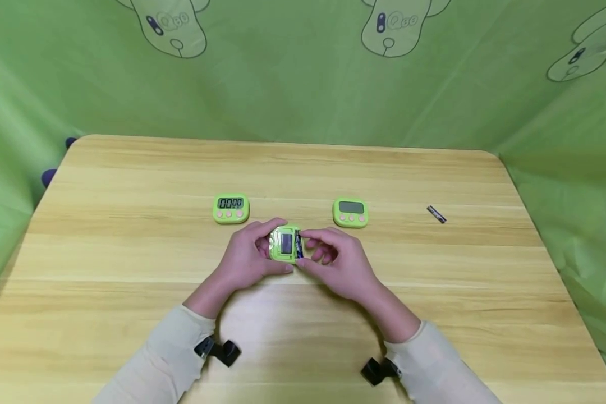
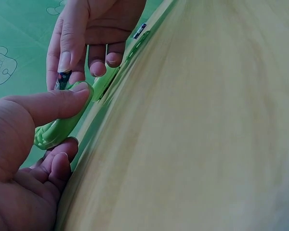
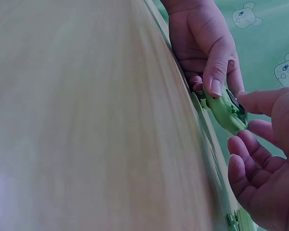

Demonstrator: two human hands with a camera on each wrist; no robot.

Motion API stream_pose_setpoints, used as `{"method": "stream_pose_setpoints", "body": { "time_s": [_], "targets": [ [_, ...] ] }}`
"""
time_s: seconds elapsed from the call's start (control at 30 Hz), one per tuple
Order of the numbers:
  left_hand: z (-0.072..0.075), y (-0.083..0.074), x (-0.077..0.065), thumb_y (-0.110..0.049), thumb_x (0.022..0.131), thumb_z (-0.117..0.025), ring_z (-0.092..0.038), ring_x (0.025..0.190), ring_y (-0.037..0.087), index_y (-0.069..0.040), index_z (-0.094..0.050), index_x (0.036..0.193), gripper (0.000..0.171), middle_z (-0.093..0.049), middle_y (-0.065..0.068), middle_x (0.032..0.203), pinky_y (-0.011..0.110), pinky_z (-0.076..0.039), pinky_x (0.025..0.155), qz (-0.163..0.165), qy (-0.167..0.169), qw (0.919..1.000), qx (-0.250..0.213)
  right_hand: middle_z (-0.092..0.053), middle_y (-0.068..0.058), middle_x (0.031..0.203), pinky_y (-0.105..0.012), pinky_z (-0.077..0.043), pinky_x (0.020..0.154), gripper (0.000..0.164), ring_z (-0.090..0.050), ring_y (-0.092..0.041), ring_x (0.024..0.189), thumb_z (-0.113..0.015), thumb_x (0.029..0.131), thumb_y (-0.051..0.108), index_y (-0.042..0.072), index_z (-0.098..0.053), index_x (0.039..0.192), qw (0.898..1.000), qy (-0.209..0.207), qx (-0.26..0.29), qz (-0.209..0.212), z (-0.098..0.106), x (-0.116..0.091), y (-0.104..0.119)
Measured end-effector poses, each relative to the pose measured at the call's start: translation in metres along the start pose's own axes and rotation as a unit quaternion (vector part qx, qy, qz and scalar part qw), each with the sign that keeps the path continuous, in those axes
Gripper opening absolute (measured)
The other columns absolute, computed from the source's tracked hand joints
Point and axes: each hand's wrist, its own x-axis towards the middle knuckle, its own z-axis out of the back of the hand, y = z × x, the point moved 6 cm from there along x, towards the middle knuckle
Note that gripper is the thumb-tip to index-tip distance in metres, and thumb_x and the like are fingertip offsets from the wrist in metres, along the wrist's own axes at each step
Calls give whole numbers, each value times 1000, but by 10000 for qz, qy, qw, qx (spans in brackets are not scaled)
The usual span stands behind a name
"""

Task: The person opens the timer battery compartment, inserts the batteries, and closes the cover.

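My left hand point(image 1: 248, 253) grips a green digital timer point(image 1: 278, 252) by its edges, thumb along the near side, with its back turned up. Along the timer's right side a dark battery point(image 1: 299, 246) lies at the battery slot. My right hand point(image 1: 344, 265) pinches this battery end to end between thumb and forefinger, its other fingers loosely bent. In the left wrist view the battery point(image 2: 62, 80) sticks up beyond the timer point(image 2: 62, 126), under the right thumb. The right wrist view shows the timer point(image 3: 221, 113) edge-on between both hands.
A second timer point(image 1: 230, 209) reading 00:00 lies face up behind my left hand. Another timer point(image 1: 350, 212) with a blank screen lies behind my right hand. One loose battery point(image 1: 436, 214) is farther right on the wooden table point(image 1: 303, 342). Green cloth point(image 1: 303, 95) hangs behind.
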Motion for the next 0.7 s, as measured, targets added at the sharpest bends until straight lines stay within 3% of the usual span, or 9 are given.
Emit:
{"method": "stream_pose_setpoints", "body": {
  "time_s": [0.3, 0.53, 0.7],
  "targets": [
    [0, -1, 0, -11, 60, -98, -54, 77, 20, -15, -64, 135, 83, -58, 5, 92, 34, -51, 63, -19, 9, 10000, -6, -68, -8, 95, -30, -56, 63, 39, -64, -14, 75, -84, 80, 3, 6, -71, 117, 10000, -55, 43, 11, -1, 1, 0],
    [0, -1, 0, -11, 59, -98, -55, 78, 20, -15, -64, 135, 83, -59, 5, 95, 35, -52, 65, 17, 6, 10000, -37, -67, -9, 96, -31, -57, 64, 49, -65, -16, 75, -83, 80, 2, 5, -65, 126, 9999, -59, 110, -117, -1, 2, -1],
    [1, -1, 0, -10, 59, -98, -55, 77, 20, -15, -64, 134, 83, -58, 5, 93, 34, -52, 64, -6, 16, 10000, -29, -67, -8, 99, -31, -57, 65, 57, -65, -14, 74, -84, 80, 5, 4, -61, 133, 9997, 175, -43, -174, -3, 3, -1]
  ]
}}
